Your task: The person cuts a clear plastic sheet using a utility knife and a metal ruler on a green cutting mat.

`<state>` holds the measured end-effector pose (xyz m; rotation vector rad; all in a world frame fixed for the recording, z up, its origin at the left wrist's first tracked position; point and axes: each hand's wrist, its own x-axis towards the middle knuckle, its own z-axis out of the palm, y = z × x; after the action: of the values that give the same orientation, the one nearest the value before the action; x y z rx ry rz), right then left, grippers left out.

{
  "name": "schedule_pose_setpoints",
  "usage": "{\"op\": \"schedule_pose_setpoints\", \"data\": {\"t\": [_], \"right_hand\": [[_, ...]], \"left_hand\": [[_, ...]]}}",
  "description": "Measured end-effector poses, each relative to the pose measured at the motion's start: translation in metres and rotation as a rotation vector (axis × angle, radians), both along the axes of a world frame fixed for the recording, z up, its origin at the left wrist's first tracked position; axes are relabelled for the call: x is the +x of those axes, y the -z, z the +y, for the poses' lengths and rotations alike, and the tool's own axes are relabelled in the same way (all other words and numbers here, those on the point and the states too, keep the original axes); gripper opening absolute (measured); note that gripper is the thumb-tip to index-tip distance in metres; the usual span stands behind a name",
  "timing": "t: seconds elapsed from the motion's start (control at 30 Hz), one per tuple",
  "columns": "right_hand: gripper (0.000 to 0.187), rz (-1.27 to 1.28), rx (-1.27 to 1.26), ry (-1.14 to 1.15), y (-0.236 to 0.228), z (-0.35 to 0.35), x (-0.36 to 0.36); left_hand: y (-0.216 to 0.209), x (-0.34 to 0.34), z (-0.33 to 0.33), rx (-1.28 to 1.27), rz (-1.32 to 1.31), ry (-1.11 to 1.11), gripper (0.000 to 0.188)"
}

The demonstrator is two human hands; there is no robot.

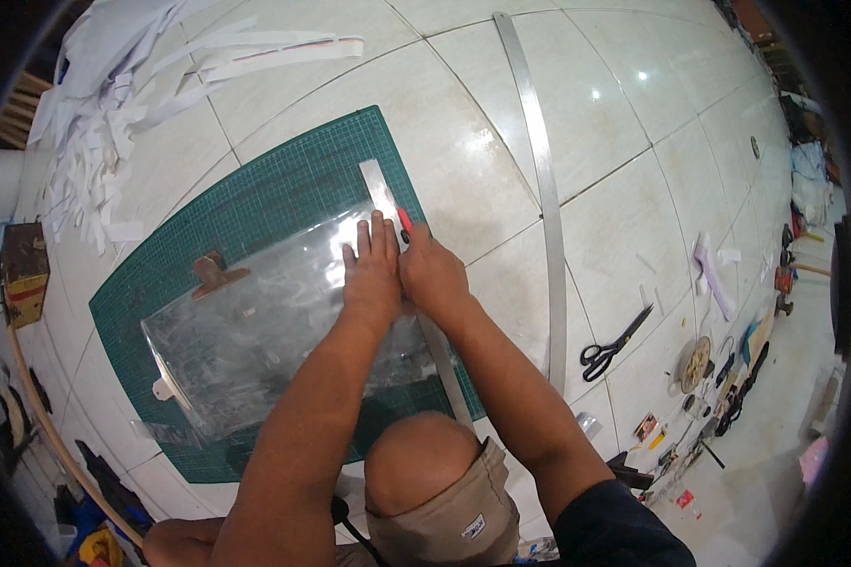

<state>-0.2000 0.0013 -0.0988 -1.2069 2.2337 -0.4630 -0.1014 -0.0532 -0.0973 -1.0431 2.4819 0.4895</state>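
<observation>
A clear plastic sheet (pixel 274 331) lies on a green gridded cutting mat (pixel 284 194) on the floor. A steel ruler (pixel 375 181) runs along the sheet's right edge and partly under my hands. My left hand (pixel 373 274) lies with fingers stretched out, pressing on the sheet and the ruler's edge. Closed beside it, my right hand (pixel 433 274) grips a red-and-black utility knife (pixel 404 219) next to the ruler; its blade is too small to make out. A brown bulldog clip (pixel 219 276) sits at the sheet's far-left edge, a silver clip (pixel 167 388) at its left end.
Right of the mat, a long steel straightedge (pixel 546 189) stretches across the white tiles, with black scissors (pixel 616 344) beyond it. White strips (pixel 90 170) pile up at far left, near a worn box (pixel 25 274). Small tools and a round reel (pixel 696 365) litter the right side.
</observation>
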Motion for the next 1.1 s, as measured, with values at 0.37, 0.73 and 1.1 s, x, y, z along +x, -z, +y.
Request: {"op": "schedule_pose_setpoints", "data": {"t": [0.37, 0.73, 1.1], "right_hand": [[0.021, -0.231, 0.358, 0.019, -0.031, 0.070, 0.005], [0.022, -0.283, 0.606, 0.003, -0.049, 0.279, 0.053], [0.022, -0.182, 0.387, 0.080, -0.058, 0.215, 0.028]], "left_hand": [[-0.011, -0.010, 0.000, 0.024, -0.138, 0.023, 0.137], [-0.019, -0.009, -0.002, 0.049, -0.123, -0.019, 0.143], [-0.014, 0.001, -0.002, 0.084, -0.068, -0.046, 0.141]]}}
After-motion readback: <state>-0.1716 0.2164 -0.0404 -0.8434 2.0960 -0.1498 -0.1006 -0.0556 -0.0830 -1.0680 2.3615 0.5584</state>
